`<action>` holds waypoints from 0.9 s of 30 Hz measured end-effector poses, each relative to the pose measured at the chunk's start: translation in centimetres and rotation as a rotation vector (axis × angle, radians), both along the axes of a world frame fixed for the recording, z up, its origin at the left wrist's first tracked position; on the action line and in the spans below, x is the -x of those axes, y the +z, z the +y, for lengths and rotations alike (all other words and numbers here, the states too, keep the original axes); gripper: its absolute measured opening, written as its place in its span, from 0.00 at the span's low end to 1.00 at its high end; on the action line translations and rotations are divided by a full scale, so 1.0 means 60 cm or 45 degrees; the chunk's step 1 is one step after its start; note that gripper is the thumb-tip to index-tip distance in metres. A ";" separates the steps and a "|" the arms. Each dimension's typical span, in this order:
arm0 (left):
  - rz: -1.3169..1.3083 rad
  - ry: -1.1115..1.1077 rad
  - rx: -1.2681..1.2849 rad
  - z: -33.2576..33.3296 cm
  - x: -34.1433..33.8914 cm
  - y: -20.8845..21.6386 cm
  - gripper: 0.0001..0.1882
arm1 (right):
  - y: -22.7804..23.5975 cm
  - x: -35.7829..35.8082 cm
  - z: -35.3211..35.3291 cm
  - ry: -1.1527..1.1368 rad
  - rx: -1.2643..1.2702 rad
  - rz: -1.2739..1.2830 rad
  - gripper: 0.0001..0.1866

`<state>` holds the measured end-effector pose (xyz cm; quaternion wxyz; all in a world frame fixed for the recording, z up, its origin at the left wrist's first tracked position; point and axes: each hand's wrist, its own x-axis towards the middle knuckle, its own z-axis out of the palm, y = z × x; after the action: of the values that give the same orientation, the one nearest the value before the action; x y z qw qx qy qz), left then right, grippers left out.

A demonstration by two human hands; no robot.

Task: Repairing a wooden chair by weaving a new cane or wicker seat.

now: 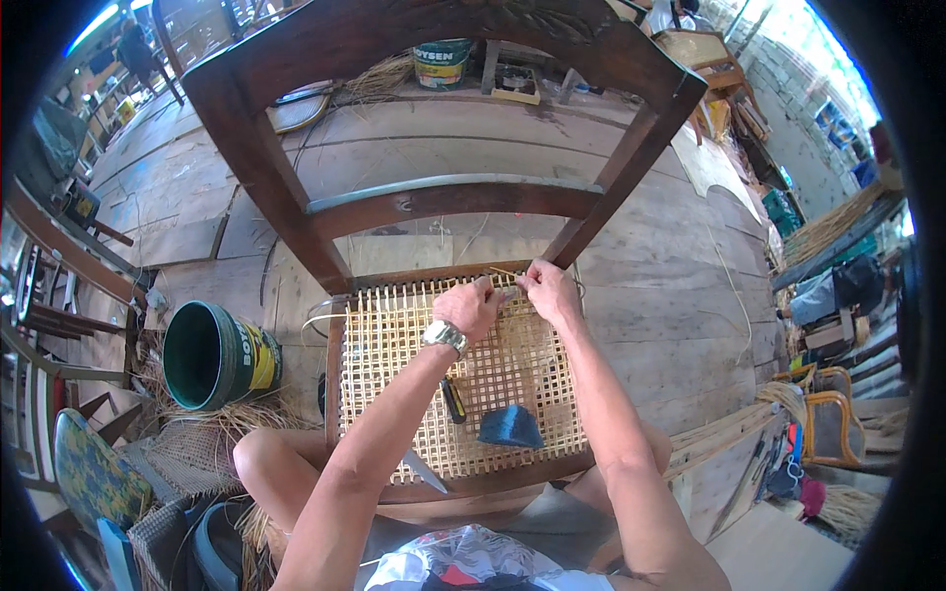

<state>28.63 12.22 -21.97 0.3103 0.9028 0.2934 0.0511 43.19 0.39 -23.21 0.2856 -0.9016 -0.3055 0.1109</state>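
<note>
A dark wooden chair (453, 200) stands before me, its seat filled with an open lattice of pale woven cane (389, 394). At the back of the seat, my left hand (463, 308), with a watch on its wrist, pinches a cane strand close to the weave. My right hand (552, 293) is closed on a cane strand beside it, near the back rail; the fingertips partly hide the strand. On the lattice nearer me lie a black and yellow tool (453, 400) and a blue piece (510, 426), perhaps cloth. A pointed metal blade (426, 472) rests at the front edge.
A green bucket (202, 355) lies on its side at the left, by loose cane strips (232, 422). Another bucket (440, 67) stands beyond the chair back. Chair frames (69, 315) crowd the far left. A rattan chair (833, 428) and bundled strands (838, 231) are at the right.
</note>
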 end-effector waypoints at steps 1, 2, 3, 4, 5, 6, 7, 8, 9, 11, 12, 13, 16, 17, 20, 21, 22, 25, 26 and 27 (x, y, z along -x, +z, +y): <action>-0.006 -0.016 -0.001 -0.004 -0.004 0.005 0.19 | -0.002 -0.003 -0.005 -0.005 -0.046 0.017 0.13; 0.061 -0.049 -0.060 -0.009 -0.015 0.012 0.17 | -0.003 -0.006 -0.010 -0.012 -0.091 0.033 0.13; 0.062 -0.041 -0.052 -0.009 -0.024 0.011 0.17 | 0.001 -0.003 -0.014 -0.004 -0.083 0.035 0.13; 0.115 -0.103 -0.145 -0.005 -0.032 0.011 0.16 | 0.012 0.003 -0.016 -0.075 -0.123 0.091 0.13; 0.168 -0.167 -0.238 0.002 -0.041 0.013 0.16 | 0.018 0.006 -0.016 -0.147 -0.164 0.147 0.14; 0.217 -0.219 -0.249 0.008 -0.054 0.024 0.15 | 0.013 0.005 -0.015 -0.132 -0.230 0.066 0.14; 0.214 -0.219 -0.247 0.015 -0.062 0.022 0.15 | 0.010 0.005 -0.016 -0.132 -0.228 0.064 0.14; 0.215 -0.233 -0.249 0.022 -0.068 0.017 0.15 | 0.006 0.007 -0.016 -0.156 -0.219 0.052 0.15; 0.215 -0.253 -0.252 0.023 -0.075 0.011 0.15 | 0.005 0.006 -0.016 -0.186 -0.209 0.041 0.17; 0.147 -0.263 -0.233 0.034 -0.069 -0.005 0.16 | 0.002 0.003 -0.015 -0.192 -0.141 0.026 0.16; 0.142 -0.258 -0.097 0.039 -0.059 0.001 0.17 | 0.003 0.005 -0.013 -0.191 -0.075 0.013 0.16; 0.137 -0.252 0.039 0.042 -0.052 0.005 0.18 | 0.003 0.005 -0.010 -0.193 -0.076 0.016 0.16; 0.063 -0.201 0.015 0.039 -0.051 -0.008 0.20 | 0.002 0.007 -0.004 -0.200 -0.043 0.030 0.17; 0.056 -0.166 0.021 0.037 -0.050 -0.010 0.20 | 0.001 0.009 -0.005 -0.216 -0.049 0.019 0.17; 0.047 -0.211 0.046 0.039 -0.039 -0.003 0.20 | 0.001 0.005 -0.007 -0.244 -0.042 0.004 0.18; 0.047 -0.212 0.046 0.038 -0.039 -0.004 0.20 | 0.000 0.004 -0.010 -0.245 -0.021 0.006 0.18; 0.034 -0.205 0.038 0.036 -0.040 -0.004 0.19 | -0.003 0.002 -0.011 -0.247 -0.019 0.005 0.18; 0.050 -0.197 0.016 0.034 -0.046 -0.001 0.19 | -0.011 -0.001 -0.009 -0.234 -0.078 -0.067 0.18; 0.078 -0.197 -0.001 0.033 -0.048 0.001 0.19 | -0.013 -0.001 -0.008 -0.244 -0.087 -0.060 0.18; 0.077 -0.197 -0.001 0.029 -0.053 -0.004 0.19 | -0.011 0.001 -0.005 -0.254 -0.095 -0.054 0.18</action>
<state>31.79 13.95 -22.22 0.3040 0.9239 0.2322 -0.0003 43.10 0.08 -23.85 0.3221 -0.9183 -0.2243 0.0513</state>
